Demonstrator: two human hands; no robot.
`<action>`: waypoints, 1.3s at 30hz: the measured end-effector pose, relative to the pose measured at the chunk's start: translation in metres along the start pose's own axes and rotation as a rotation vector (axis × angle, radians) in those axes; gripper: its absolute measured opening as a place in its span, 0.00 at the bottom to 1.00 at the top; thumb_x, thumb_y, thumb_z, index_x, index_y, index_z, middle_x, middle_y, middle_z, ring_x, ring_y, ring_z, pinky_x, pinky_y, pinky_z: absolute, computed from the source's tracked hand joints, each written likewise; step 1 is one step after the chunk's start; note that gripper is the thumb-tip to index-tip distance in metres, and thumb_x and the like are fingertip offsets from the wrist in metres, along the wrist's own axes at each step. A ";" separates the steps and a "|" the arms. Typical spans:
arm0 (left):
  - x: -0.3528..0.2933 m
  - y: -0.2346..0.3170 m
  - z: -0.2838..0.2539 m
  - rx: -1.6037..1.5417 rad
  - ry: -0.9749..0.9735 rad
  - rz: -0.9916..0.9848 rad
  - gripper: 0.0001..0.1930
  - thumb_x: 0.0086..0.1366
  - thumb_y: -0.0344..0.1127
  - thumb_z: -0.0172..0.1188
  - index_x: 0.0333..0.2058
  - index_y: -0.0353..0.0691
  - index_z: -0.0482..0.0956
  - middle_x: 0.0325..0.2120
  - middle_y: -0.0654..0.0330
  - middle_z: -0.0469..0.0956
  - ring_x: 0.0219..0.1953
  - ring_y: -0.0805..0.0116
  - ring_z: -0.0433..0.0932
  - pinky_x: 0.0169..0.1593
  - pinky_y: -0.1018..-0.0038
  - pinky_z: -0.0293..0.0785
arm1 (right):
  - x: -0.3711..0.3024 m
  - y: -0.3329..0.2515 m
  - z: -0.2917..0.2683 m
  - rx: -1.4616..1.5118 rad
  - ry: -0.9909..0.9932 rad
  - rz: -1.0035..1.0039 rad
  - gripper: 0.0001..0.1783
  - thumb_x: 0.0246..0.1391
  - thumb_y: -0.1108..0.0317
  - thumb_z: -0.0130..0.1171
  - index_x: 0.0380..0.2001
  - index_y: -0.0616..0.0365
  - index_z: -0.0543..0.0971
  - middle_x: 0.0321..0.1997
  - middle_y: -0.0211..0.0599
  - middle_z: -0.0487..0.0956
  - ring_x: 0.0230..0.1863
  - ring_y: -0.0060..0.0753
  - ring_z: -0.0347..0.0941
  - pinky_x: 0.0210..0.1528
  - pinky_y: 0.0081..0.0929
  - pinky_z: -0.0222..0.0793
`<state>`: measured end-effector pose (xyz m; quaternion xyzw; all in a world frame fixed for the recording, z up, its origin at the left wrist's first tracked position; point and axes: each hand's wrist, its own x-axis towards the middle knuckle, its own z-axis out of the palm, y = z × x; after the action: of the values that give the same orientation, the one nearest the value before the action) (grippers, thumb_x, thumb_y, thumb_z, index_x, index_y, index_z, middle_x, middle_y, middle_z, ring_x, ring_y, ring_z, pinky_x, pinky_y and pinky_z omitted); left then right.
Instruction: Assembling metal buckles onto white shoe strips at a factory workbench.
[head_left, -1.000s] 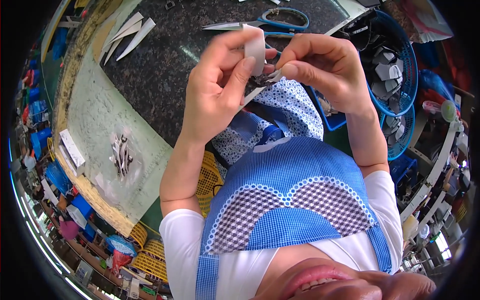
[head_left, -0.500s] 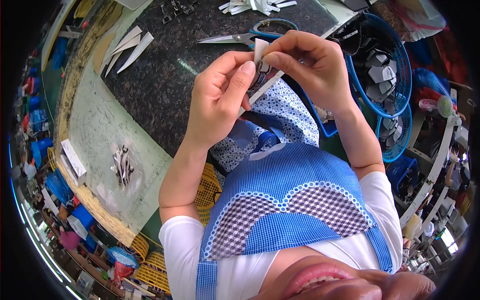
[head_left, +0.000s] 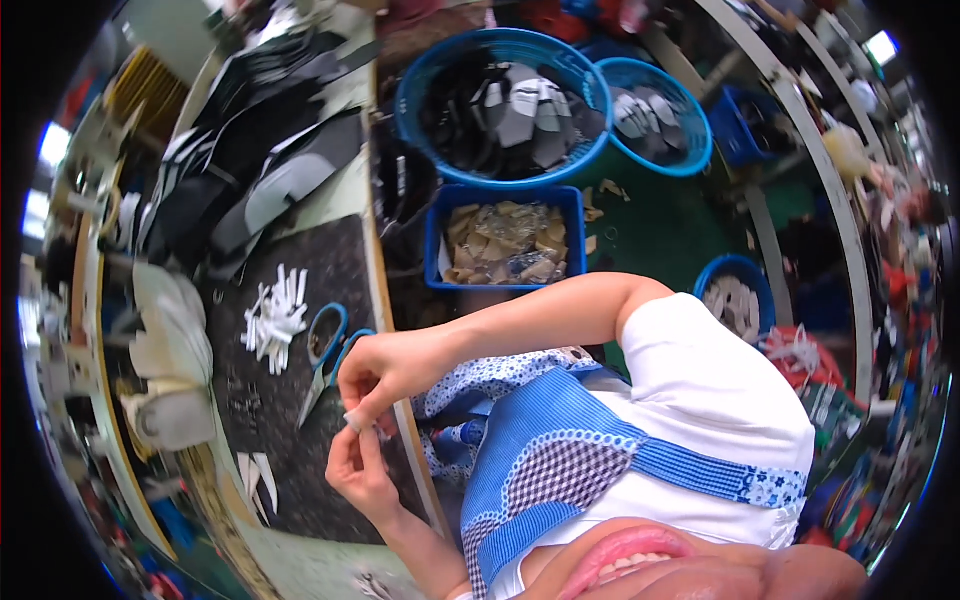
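My left hand [head_left: 362,480] and my right hand [head_left: 405,365] meet over the near edge of the dark stone slab [head_left: 330,450]. The fingertips of both are closed on a small white strip [head_left: 352,421], mostly hidden by the fingers. Any metal part on it is too blurred to make out. Just beyond my right hand lie scissors [head_left: 325,360] with blue handles. Farther over on the slab is a heap of short white strips [head_left: 276,318]. A few pointed white strips [head_left: 258,482] rest at the slab's far edge, and small dark metal buckles [head_left: 240,398] are near them.
Dark and grey cut sheets [head_left: 290,185] are piled on the table. Beside it stand a large blue basket [head_left: 405,105] of cut pieces, a smaller blue basket [head_left: 703,140], a blue bin [head_left: 434,245] of beige scraps, and a round blue tub [head_left: 765,290]. A metal rail [head_left: 835,220] runs behind.
The view has swung to the right, bringing the baskets and bin into sight. Both hands still pinch the white strip, now lower in the picture and over the slab's edge.
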<state>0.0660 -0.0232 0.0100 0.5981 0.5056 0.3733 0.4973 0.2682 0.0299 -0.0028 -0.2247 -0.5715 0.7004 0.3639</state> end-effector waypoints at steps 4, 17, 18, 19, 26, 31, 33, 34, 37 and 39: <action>0.008 -0.001 0.010 -0.026 0.065 0.091 0.08 0.67 0.30 0.60 0.37 0.29 0.80 0.25 0.61 0.81 0.26 0.78 0.76 0.33 0.83 0.70 | -0.006 -0.003 0.000 -0.050 0.065 0.038 0.14 0.60 0.63 0.60 0.31 0.67 0.78 0.28 0.37 0.83 0.31 0.24 0.81 0.34 0.23 0.75; 0.011 -0.005 0.003 0.106 0.179 0.429 0.02 0.70 0.28 0.53 0.39 0.37 0.72 0.36 0.60 0.74 0.37 0.73 0.73 0.42 0.79 0.71 | -0.009 -0.024 0.010 -0.278 0.220 -0.191 0.10 0.54 0.65 0.66 0.32 0.62 0.80 0.29 0.37 0.79 0.32 0.28 0.77 0.35 0.27 0.71; 0.015 0.002 0.004 -0.012 0.107 0.425 0.01 0.70 0.27 0.53 0.37 0.38 0.71 0.35 0.59 0.73 0.35 0.72 0.72 0.42 0.78 0.71 | -0.007 -0.028 0.002 -0.323 0.249 -0.175 0.12 0.54 0.64 0.66 0.36 0.61 0.81 0.30 0.34 0.80 0.33 0.24 0.77 0.37 0.25 0.72; 0.011 -0.005 0.000 -0.038 0.147 0.445 0.01 0.68 0.26 0.54 0.36 0.39 0.71 0.35 0.59 0.73 0.35 0.72 0.72 0.41 0.78 0.70 | -0.002 -0.043 0.008 -0.277 0.224 -0.057 0.15 0.54 0.63 0.66 0.38 0.65 0.80 0.33 0.38 0.83 0.35 0.25 0.81 0.38 0.25 0.75; -0.014 0.006 -0.023 0.097 0.155 0.440 0.08 0.58 0.17 0.52 0.27 0.40 0.74 0.26 0.59 0.76 0.34 0.64 0.78 0.41 0.76 0.71 | 0.032 -0.034 0.026 -0.431 -0.069 -0.136 0.07 0.54 0.72 0.64 0.37 0.61 0.82 0.31 0.32 0.81 0.33 0.22 0.79 0.36 0.21 0.74; -0.034 0.002 -0.025 0.145 0.193 0.459 0.15 0.62 0.17 0.50 0.46 0.41 0.72 0.29 0.60 0.80 0.40 0.67 0.80 0.46 0.76 0.72 | 0.044 -0.039 0.040 -0.898 -0.139 -0.404 0.06 0.46 0.75 0.65 0.29 0.61 0.79 0.25 0.35 0.75 0.26 0.32 0.75 0.28 0.26 0.72; -0.042 0.001 -0.025 -0.097 0.252 0.390 0.21 0.64 0.18 0.49 0.54 0.41 0.69 0.31 0.60 0.81 0.42 0.68 0.81 0.49 0.75 0.73 | 0.048 -0.040 0.041 -0.771 -0.102 -0.269 0.05 0.46 0.76 0.64 0.29 0.62 0.79 0.25 0.33 0.76 0.25 0.25 0.75 0.28 0.22 0.71; -0.045 0.001 -0.029 -0.143 0.199 0.266 0.24 0.65 0.18 0.48 0.60 0.41 0.63 0.33 0.59 0.82 0.42 0.69 0.81 0.50 0.75 0.73 | 0.048 -0.039 0.042 -0.771 -0.110 -0.271 0.05 0.46 0.76 0.63 0.29 0.62 0.79 0.25 0.32 0.76 0.25 0.23 0.74 0.28 0.21 0.70; -0.058 0.003 -0.043 -0.200 0.099 0.096 0.27 0.66 0.19 0.49 0.64 0.37 0.59 0.37 0.55 0.83 0.41 0.71 0.82 0.48 0.76 0.74 | 0.053 -0.027 0.043 -0.735 -0.093 -0.244 0.05 0.47 0.76 0.63 0.29 0.63 0.79 0.24 0.31 0.77 0.24 0.20 0.73 0.28 0.19 0.70; -0.062 0.001 -0.049 -0.291 0.088 0.044 0.26 0.67 0.20 0.49 0.63 0.35 0.61 0.37 0.55 0.83 0.40 0.71 0.82 0.47 0.77 0.76 | 0.057 -0.020 0.049 -0.725 -0.067 -0.206 0.05 0.48 0.76 0.62 0.31 0.64 0.79 0.24 0.29 0.77 0.25 0.16 0.72 0.30 0.18 0.70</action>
<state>0.0065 -0.0728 0.0255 0.5138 0.4542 0.4794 0.5476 0.2014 0.0441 0.0338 -0.2574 -0.8135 0.4193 0.3102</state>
